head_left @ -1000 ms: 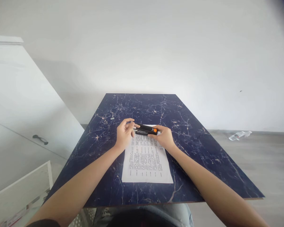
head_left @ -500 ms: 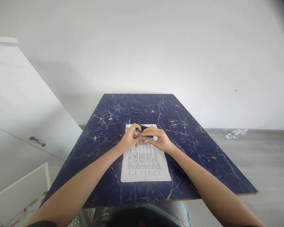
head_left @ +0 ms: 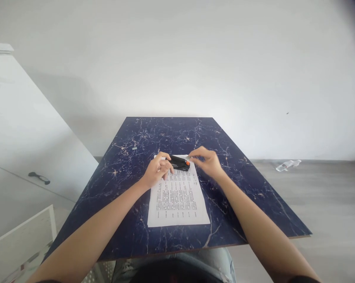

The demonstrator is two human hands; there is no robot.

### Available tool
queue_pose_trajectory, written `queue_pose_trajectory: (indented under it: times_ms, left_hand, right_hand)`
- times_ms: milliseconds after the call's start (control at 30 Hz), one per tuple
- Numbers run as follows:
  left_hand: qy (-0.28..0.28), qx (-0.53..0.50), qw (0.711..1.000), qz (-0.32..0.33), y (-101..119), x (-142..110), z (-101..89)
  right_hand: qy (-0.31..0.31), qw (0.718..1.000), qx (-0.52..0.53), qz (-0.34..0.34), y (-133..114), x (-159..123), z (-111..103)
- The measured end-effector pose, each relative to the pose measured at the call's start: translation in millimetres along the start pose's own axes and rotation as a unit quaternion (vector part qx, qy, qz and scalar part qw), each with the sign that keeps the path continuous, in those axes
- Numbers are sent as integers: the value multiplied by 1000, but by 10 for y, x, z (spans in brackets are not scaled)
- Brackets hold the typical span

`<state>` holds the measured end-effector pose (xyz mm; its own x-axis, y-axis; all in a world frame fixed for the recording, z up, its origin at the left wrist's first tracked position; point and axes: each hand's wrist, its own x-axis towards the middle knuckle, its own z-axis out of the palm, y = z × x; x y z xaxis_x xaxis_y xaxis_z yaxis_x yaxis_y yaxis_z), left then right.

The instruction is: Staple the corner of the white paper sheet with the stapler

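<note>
A black stapler (head_left: 180, 163) with an orange part at its right end lies crosswise over the top of a stack or sheet of printed paper (head_left: 177, 217). My left hand (head_left: 159, 169) is closed round the stapler's left end. Just off its orange end, my right hand (head_left: 205, 160) has thumb and forefinger drawn together at the paper's top right corner. Whether those fingertips pinch the paper or something small cannot be made out.
The paper rests on a dark blue marble-patterned table (head_left: 165, 133). A small pale piece (head_left: 134, 148) lies farther left on it. White drawers (head_left: 24, 145) stand at the left. On the floor at right is a clear plastic item (head_left: 287, 165).
My right hand has moved off the stapler, right and slightly away from me, to the paper's corner. More of the stapler and its orange end now shows. My left hand stays with it.
</note>
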<state>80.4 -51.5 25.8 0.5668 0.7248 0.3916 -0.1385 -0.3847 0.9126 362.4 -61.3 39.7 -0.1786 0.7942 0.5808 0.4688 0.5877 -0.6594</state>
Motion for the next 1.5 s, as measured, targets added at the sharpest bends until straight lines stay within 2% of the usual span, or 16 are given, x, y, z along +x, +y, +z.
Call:
queue_pose_trajectory:
  times_ms: [100, 200, 267, 400, 500, 567, 633, 733, 833, 900, 1000, 1100, 1267, 1500]
  left_hand:
    - [52, 9, 998, 15, -88, 32, -108]
    - [72, 13, 997, 2, -167, 57, -179]
    - [70, 19, 997, -5, -189, 61, -199]
    - [63, 46, 997, -4, -187, 56, -205]
    - [122, 155, 980, 7, -169, 67, -210]
    - [189, 299, 935, 17, -149, 83, -244]
    - [245, 428, 870, 21, -124, 96, -327]
    - [314, 540, 781, -2, -104, 86, -565]
    - [371, 604, 700, -87, -152, 34, -874]
    - [373, 611, 679, -162, -230, -5, -1050]
    - [309, 606, 693, -241, -367, -34, -1197]
    - [244, 616, 703, -260, -454, -27, -1216]
    - [216, 635, 704, -235, -462, 12, -1139]
    - [146, 639, 738, -161, -495, 70, -1079]
  right_hand:
    - [147, 977, -94, 125, 520, -28, -370]
    - [185, 948, -152, 208, 1027, -126, -678]
    - [204, 931, -171, 251, 1245, -186, -779]
    - [181, 922, -214, 266, 1384, -216, -790]
    - [165, 919, -231, 274, 1380, -200, -771]
    - [165, 920, -230, 271, 1374, -195, -774]
    - [178, 920, -235, 258, 1363, -195, -778]
    - [222, 911, -269, 222, 1307, -185, -753]
    - [242, 912, -291, 158, 1185, -144, -662]
    - [228, 925, -279, 119, 1080, -106, -568]
    - [177, 947, -256, 77, 934, -59, -418]
    - [125, 962, -237, 53, 830, -37, -310]
    - [73, 975, -209, 27, 726, -28, -231]
    - [21, 983, -181, 14, 674, -27, -164]
